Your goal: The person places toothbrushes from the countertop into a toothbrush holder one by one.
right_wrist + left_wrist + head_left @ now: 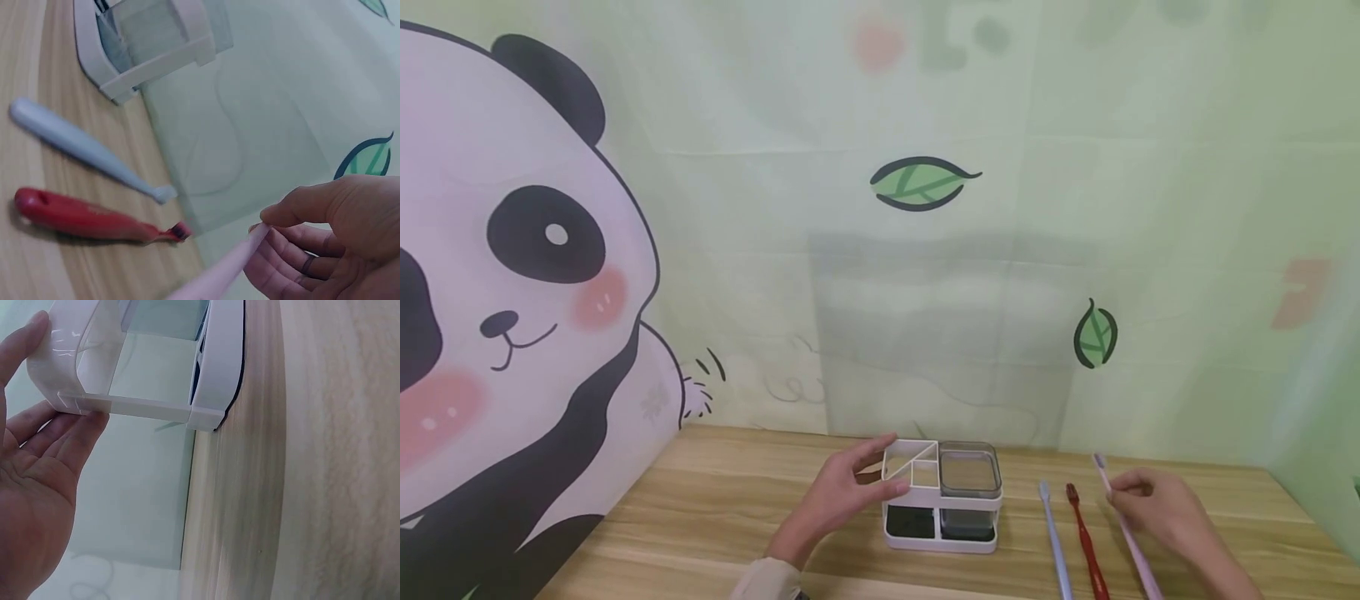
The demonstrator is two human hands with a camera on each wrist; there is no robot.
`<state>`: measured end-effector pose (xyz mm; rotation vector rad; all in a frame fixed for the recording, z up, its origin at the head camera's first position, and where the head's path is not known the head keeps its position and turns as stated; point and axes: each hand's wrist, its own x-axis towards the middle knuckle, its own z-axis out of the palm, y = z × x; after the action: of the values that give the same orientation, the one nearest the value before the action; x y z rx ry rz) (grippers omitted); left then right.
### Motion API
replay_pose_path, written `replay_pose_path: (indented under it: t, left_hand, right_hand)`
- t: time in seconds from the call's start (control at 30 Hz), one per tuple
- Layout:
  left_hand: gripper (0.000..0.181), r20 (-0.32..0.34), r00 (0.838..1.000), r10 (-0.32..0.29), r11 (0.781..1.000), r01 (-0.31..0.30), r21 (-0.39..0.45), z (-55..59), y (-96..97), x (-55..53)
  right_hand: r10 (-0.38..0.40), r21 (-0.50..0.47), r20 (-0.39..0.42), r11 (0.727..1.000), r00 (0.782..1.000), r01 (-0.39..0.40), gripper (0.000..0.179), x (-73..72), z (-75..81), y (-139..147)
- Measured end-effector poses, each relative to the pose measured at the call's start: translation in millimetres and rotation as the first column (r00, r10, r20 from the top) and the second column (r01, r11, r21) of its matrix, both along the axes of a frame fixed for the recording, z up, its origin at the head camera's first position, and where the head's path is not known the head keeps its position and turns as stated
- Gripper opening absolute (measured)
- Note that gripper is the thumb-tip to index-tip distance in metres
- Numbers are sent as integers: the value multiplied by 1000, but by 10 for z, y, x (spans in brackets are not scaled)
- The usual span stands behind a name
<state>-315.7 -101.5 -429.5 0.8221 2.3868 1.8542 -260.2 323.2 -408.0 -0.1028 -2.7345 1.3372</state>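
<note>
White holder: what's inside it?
A clear grey cup sits on the right, white dividers on the left. In the head view, the front band hides the cup's middle.

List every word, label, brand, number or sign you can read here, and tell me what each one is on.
No text is legible.
Red toothbrush: a faint marking on the handle, too small and blurred to read.
Backdrop: blurred pink and green shapes; I cannot tell whether they are letters.
Pink toothbrush, blue toothbrush, white holder: no lettering visible.
</note>
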Motion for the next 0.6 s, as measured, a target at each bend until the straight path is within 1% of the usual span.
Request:
replay_pose_path:
  t: [0.13,0.23,0.6]
  left_hand:
    - [72,5,1000,-14,1000,14,11,-6,3,-1]
    - [73,8,1000,-24,999,23,22,-8,6,-1]
    - [72,13,1000,-7,1000,7,24,-6,8,-2]
  right_hand:
    - [-2,-34,-7,999,1000,1,30,19,76,-23]
    - [-2,-28,-27,1000,1000,1,32,37,135,-49]
    - [-5,-16,-105,1000,994,4,35,109,372,-175]
